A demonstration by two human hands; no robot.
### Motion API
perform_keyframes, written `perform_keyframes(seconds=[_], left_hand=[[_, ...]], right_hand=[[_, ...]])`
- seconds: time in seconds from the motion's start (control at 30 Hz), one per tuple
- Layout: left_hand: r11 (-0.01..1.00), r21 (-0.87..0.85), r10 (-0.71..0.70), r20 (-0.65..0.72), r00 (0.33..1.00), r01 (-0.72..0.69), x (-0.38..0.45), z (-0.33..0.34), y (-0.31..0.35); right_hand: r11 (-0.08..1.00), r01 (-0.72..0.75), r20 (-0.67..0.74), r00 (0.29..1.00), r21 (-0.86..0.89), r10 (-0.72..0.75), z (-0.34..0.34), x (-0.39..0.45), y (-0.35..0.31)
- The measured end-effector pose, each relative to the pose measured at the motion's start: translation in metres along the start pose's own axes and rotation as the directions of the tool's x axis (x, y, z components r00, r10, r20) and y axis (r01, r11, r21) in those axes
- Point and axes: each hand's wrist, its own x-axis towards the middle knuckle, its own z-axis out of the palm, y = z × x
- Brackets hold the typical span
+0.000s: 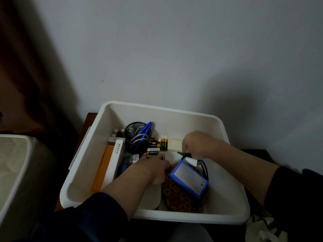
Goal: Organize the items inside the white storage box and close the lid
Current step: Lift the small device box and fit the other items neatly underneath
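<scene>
The white storage box (229, 173) stands open in front of me. Inside it are a black mesh pen cup (134, 135) with blue pens, several black batteries (155, 145), an orange carton (103, 172) along the left wall and a blue-edged pack (189, 179) lying on a brown patterned pouch (176, 196). My left hand (153, 167) reaches in beside the pouch, its fingers curled at the batteries; what they grip is hidden. My right hand (195, 145) pinches a small dark green item (182, 153) above the blue pack.
A white lid-like panel (78, 151) leans at the box's left side. Another white container (15, 172) stands at the far left. A grey wall rises right behind the box. Black cables (204, 166) lie beside the blue pack.
</scene>
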Motion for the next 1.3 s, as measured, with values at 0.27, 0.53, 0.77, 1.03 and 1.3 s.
perform_keyframes(seconds=[0.27,0.53,0.77,1.03,1.3], left_hand=[[0.997,-0.075,-0.006,-0.013,1.0,0.005,0.003,0.001,-0.003],[0.996,-0.086,0.012,-0.013,1.0,-0.013,0.004,0.002,-0.003],[0.992,-0.127,-0.012,-0.014,1.0,0.01,-0.001,0.0,-0.001],[0.982,-0.187,0.015,-0.023,1.0,-0.019,-0.009,-0.006,0.005],[0.978,-0.21,-0.01,0.0,1.0,0.01,-0.012,-0.01,0.005]], right_hand=[[0.974,0.188,0.155,0.974,-0.125,-0.168,0.015,-0.007,0.0],[0.978,0.18,0.103,0.98,-0.109,-0.169,0.023,-0.004,0.005],[0.985,0.089,0.115,0.988,0.15,-0.107,0.019,0.0,0.01],[0.904,0.01,0.059,0.997,0.427,-0.039,0.017,0.001,0.013],[0.927,0.049,0.086,0.992,0.371,-0.087,0.009,0.0,0.009]])
